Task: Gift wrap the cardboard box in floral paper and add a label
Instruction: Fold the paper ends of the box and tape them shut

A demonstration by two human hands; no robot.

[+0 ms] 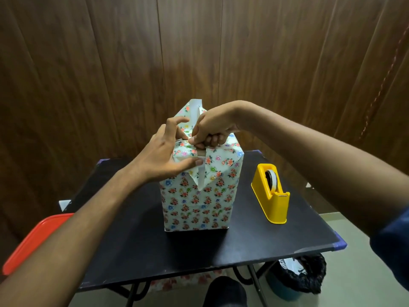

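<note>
The box (pixel 197 207) stands upright in the middle of the black table (pixel 243 235), covered in white floral paper. Its top end is partly folded: a near flap (pixel 212 169) hangs down over the front face, and a far flap (pixel 194 107) stands up with its white underside showing. My left hand (pixel 163 156) rests on the top left corner, thumb pressing the near flap's edge, fingers spread. My right hand (pixel 212 131) is curled over the top, fingertips pinching the paper fold at the middle of the top edge.
A yellow tape dispenser (pixel 271 196) stands on the table right of the box. A red tray or lid (pixel 33 242) pokes out at the table's left. Below the right front corner sits a bin with a black bag (pixel 301 278). A wooden wall lies behind.
</note>
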